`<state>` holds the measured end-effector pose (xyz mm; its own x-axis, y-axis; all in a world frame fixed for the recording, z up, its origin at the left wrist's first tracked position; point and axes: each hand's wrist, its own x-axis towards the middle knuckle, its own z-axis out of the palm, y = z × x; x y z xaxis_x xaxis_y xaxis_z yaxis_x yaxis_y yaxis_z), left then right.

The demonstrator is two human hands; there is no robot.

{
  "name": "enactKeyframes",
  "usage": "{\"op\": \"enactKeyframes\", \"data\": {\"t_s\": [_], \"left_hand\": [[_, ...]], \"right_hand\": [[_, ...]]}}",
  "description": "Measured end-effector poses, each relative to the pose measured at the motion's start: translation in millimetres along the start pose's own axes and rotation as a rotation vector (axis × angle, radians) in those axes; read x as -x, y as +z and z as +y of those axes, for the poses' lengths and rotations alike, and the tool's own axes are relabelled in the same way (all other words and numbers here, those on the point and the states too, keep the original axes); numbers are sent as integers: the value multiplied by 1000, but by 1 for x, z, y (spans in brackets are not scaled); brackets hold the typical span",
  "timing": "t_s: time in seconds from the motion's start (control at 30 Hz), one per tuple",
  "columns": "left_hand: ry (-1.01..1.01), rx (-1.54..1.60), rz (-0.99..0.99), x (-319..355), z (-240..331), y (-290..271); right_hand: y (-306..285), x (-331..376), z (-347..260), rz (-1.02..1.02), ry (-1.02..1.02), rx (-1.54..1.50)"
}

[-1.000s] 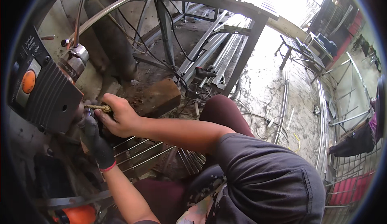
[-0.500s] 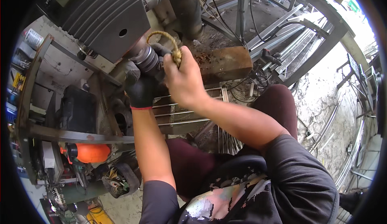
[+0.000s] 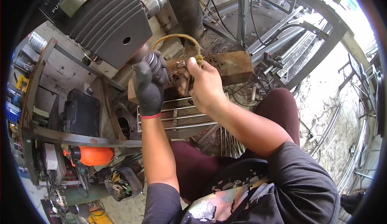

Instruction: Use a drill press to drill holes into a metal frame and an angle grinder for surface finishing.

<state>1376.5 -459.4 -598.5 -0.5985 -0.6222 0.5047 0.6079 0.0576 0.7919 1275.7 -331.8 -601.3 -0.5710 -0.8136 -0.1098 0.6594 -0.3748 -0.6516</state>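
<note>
A dark ridged drill press head (image 3: 111, 26) leans in from the upper left, with its round metal chuck (image 3: 152, 61) underneath. My left hand (image 3: 149, 89), in a black glove with a red cuff, is wrapped round the chuck. My bare right hand (image 3: 207, 87) is closed on a chuck key (image 3: 182, 65), mostly hidden by the fingers; its tip points toward the chuck but stands apart from it. A knotted yellow cord (image 3: 177, 35) loops from the key back behind the drill head. Below both hands lies a rusty steel beam (image 3: 234, 65) strewn with metal chips.
A frame of thin metal bars (image 3: 181, 117) sits under my forearms. Left are a steel shelf rack (image 3: 80, 137), a black case (image 3: 82, 113) and an orange bottle (image 3: 94, 155). Metal profiles (image 3: 298, 42) lie far right beneath a bench, near cables. A grey cylinder (image 3: 183, 10) stands behind.
My right hand has drawn back from the chuck, to the right and slightly nearer, stretching the cord loop wider. The left hand still holds the chuck. The whole view has shifted slightly.
</note>
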Motion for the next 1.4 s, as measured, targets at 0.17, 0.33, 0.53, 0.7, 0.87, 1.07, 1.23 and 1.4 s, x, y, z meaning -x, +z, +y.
{"op": "enactKeyframes", "data": {"t_s": [0.17, 0.33, 0.53, 0.7, 0.87, 1.07, 1.23, 1.4], "left_hand": [[-114, 273, -171, -4, -5, -20], [-130, 257, -94, 1, -9, -24], [-131, 205, -115, 0, -12, -30], [-114, 195, -142, 2, -15, -34], [-92, 159, 41, 8, -20, -24], [-108, 158, -44, 9, -18, -25], [-74, 108, 12, 9, -22, -29], [-72, 179, 71, 9, -27, -29]], "right_hand": [[9, -13, 0, -63, -133, 434], [15, -23, 15, -58, -263, 543], [18, -32, 13, -27, -370, 664], [21, -36, 3, -62, -261, 722], [43, -31, -6, 63, -184, 754], [62, -33, -31, 125, 230, 712], [46, -49, -22, 10, -31, 913], [31, -59, -5, -92, -347, 879]]}}
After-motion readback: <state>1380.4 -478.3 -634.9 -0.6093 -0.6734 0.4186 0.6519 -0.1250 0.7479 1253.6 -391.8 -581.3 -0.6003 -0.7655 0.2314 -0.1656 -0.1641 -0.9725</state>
